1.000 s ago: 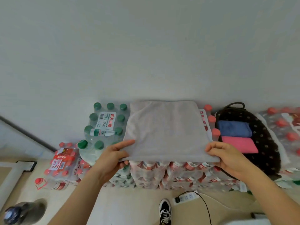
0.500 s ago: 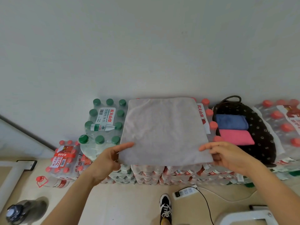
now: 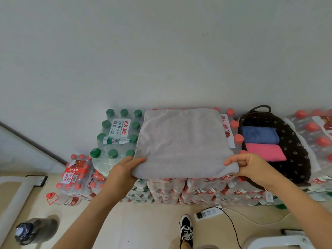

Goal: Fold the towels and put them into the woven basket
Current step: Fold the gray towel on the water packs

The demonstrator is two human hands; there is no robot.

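Left hand (image 3: 122, 171), right hand (image 3: 251, 166) now pinch fuzzy towel (image 3: 183, 141).

A plain pale wall (image 3: 161, 51) fills the upper half, evenly lit. Against its foot stand stacked shrink-wrapped packs of red-capped water bottles (image 3: 179, 189), with a green-capped pack (image 3: 116, 133) on top at the left and a smaller red-capped pack (image 3: 75, 175) beside it on the beige floor (image 3: 147, 225). A white power strip (image 3: 208, 212) with a black cable (image 3: 231, 225) lies near the stack. A dark bottle (image 3: 30, 230) stands at lower left.
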